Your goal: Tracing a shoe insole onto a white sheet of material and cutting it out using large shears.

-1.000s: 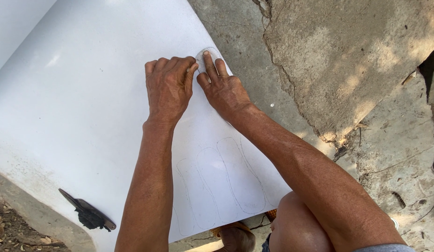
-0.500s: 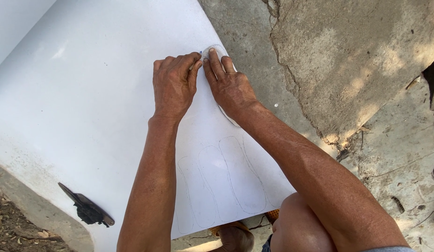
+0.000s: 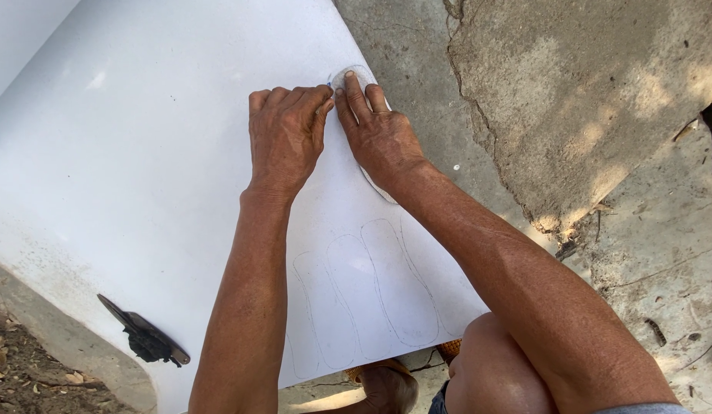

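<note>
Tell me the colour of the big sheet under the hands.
White sheet, with faint pencil outlines; head view shows it.

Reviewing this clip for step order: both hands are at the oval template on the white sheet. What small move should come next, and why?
Probably run the left hand on around the template to trace its edge. The right hand presses the template flat near the edge of the white sheet, the left fingers meet its rim, seemingly holding a marker, and similar drawn outlines already lie lower down.
</note>
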